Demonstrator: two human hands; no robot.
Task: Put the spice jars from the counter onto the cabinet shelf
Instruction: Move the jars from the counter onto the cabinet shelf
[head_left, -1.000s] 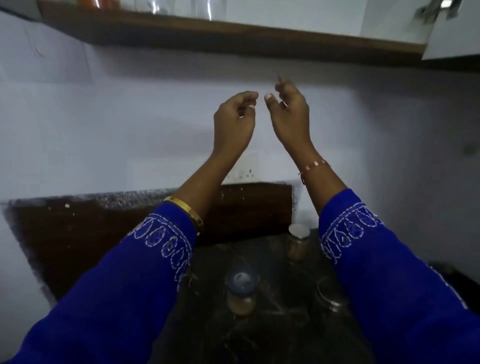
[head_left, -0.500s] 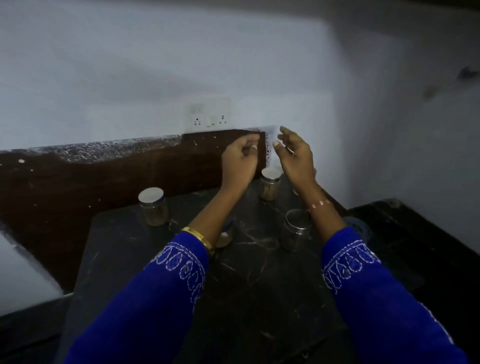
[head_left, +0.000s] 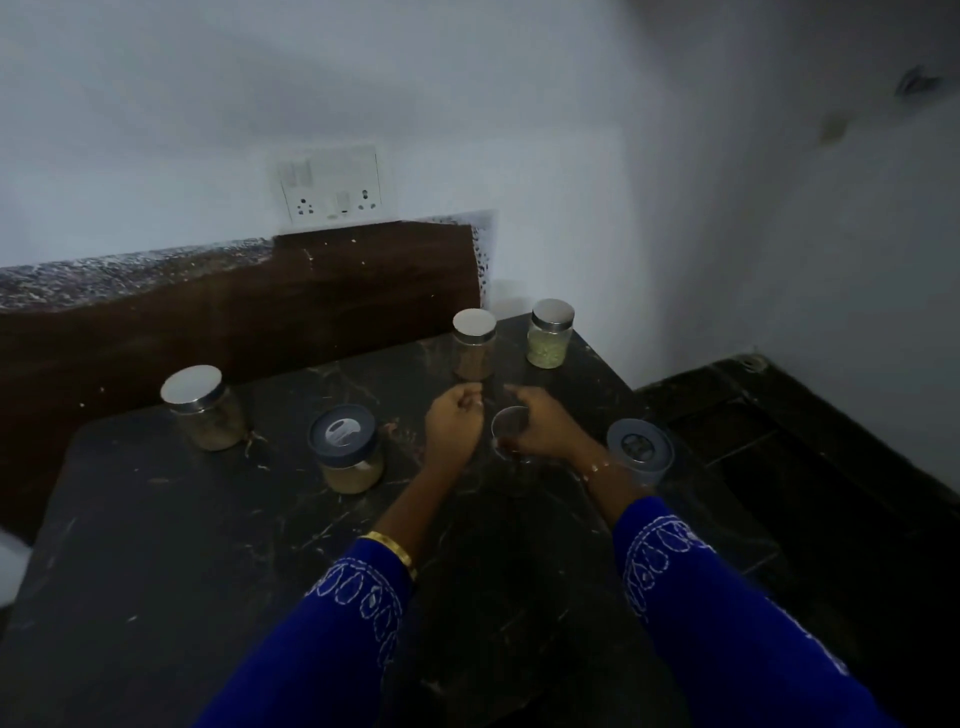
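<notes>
Six spice jars stood on the dark marble counter (head_left: 218, 561), and both hands were down among the middle ones. The right hand (head_left: 545, 428) curled round a small jar with a metal lid (head_left: 511, 423), thumb and fingers wrapped about its sides while it sat on the stone; the jar body was mostly hidden by the hand. The left hand (head_left: 453, 428) was just beside it to the left, fingers loosely bent, and I could not tell whether it touched the jar or held anything. To the far side of the hands stood a steel-lidded jar of brown powder (head_left: 473, 345), and to its right, near the wall, a steel-lidded jar of pale green contents (head_left: 549, 334). At the far left stood another steel-lidded jar (head_left: 203, 408), tilted in the wide lens, and between it and the left hand a grey-lidded jar of tan powder (head_left: 346, 449). Right of the right wrist sat a second grey-lidded jar (head_left: 640, 451), partly behind the arm. Both arms wore blue embroidered sleeves (head_left: 727, 613), with a gold bangle (head_left: 392, 548) at the left wrist. A white switch-and-socket plate (head_left: 331, 185) sat on the far wall above a brown backsplash (head_left: 218, 317).
</notes>
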